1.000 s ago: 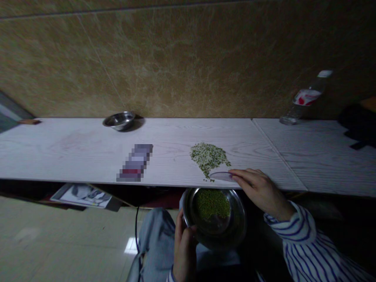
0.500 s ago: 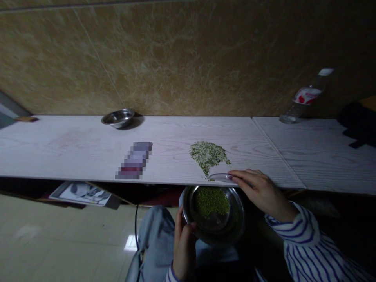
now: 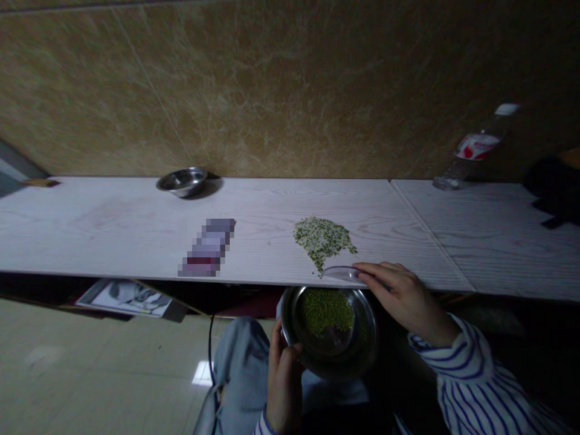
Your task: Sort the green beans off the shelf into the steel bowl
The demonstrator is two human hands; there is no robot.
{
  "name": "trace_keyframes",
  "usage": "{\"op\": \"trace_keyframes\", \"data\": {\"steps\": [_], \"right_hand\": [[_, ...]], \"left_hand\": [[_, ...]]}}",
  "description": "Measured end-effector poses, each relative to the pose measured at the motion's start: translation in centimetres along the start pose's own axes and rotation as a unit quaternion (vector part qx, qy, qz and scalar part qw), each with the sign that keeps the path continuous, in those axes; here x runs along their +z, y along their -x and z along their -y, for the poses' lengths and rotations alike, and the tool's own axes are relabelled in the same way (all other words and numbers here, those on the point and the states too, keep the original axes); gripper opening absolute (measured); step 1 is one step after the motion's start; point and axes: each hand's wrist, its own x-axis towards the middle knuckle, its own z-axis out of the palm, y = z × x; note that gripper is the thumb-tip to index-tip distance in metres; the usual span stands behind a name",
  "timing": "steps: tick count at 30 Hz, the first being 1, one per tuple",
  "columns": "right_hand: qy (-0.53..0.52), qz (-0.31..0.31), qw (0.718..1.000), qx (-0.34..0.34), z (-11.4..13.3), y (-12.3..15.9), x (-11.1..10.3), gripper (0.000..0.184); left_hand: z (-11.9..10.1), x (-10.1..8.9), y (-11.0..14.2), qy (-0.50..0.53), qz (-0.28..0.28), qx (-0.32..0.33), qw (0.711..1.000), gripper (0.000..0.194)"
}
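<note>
No writing is legible in this view. The label on the plastic bottle shows red and white markings, too small to read. The oblong item on the table is blocked out by pixelation, and the printed picture below the table edge shows no readable words.

A steel bowl sits at lower centre of the frame, just below the near edge of the table, with a mound of green grains lying in its bottom. The left hand wraps around its rim from the lower left. The right hand holds a clear disc low at the table edge, just above the bowl. Just beyond the disc, near the frame's centre, lies a loose pile of speckled grains, green and pale, narrowing to a tail that ends beside the disc.
</note>
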Motion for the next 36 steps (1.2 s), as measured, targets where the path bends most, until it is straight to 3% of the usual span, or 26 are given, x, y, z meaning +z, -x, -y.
{"op": "trace_keyframes", "data": {"steps": [14,20,26,36], "right_hand": [[0.001,0.019,1.000,-0.013,1.5,-1.0,1.2,0.024],[-0.020,0.054,0.998,-0.036,2.3,-0.8,0.5,0.025],[-0.009,-0.016,0.999,0.030,1.8,-0.1,0.2,0.026],[0.012,-0.006,0.999,0.052,0.3,-0.7,0.9,0.028]], "left_hand": [[0.0,-0.3,-0.2,0.006,0.008,0.013,1.000,0.059],[-0.3,-0.2,-0.1,0.008,0.008,0.013,1.000,0.058],[0.3,-0.6,-0.4,0.012,0.007,0.015,1.000,0.054],[0.4,-0.8,-0.5,0.017,0.013,0.014,1.000,0.050]]}}
